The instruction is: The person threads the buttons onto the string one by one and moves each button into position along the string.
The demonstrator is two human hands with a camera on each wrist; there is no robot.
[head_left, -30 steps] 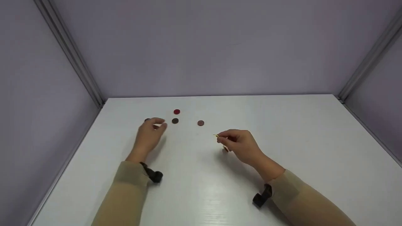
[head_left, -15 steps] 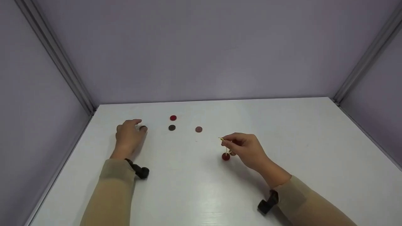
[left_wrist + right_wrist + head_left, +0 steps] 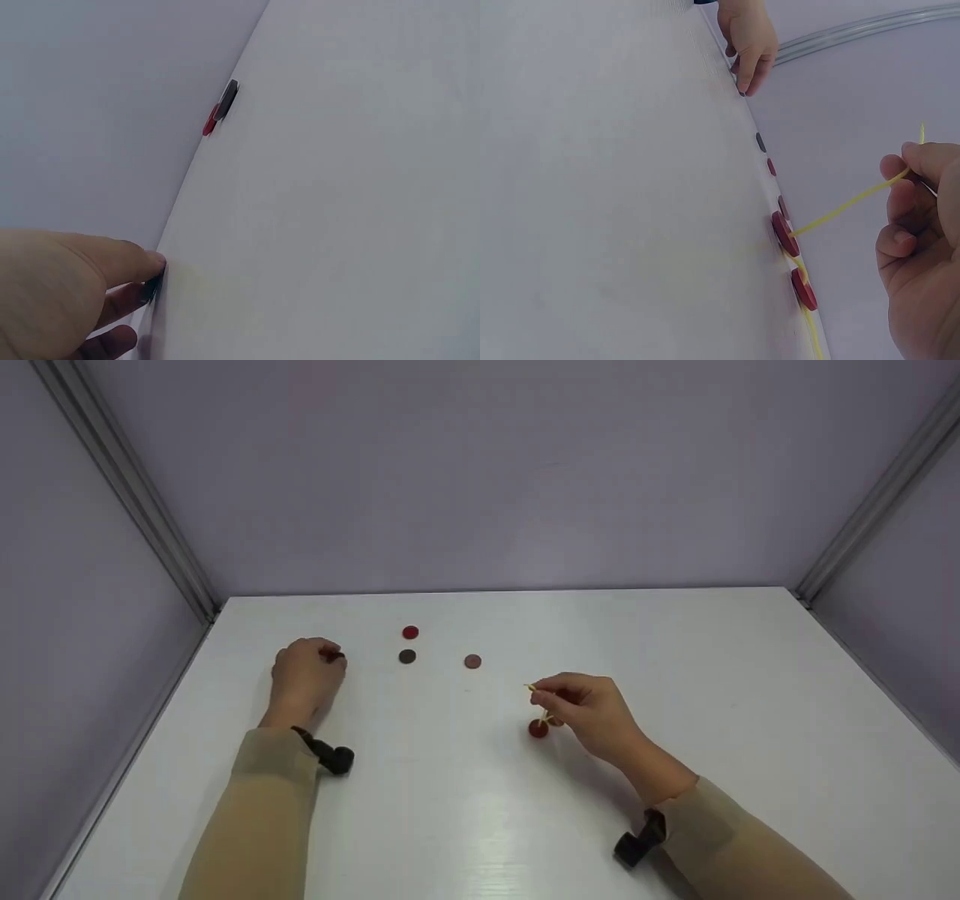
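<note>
Your left hand point(image 3: 304, 676) has moved left from the dark button point(image 3: 407, 656) to a black button point(image 3: 334, 655), while your right hand point(image 3: 583, 709) lowered the threaded red button point(image 3: 538, 728) to the counter point(image 3: 465, 810).
</note>
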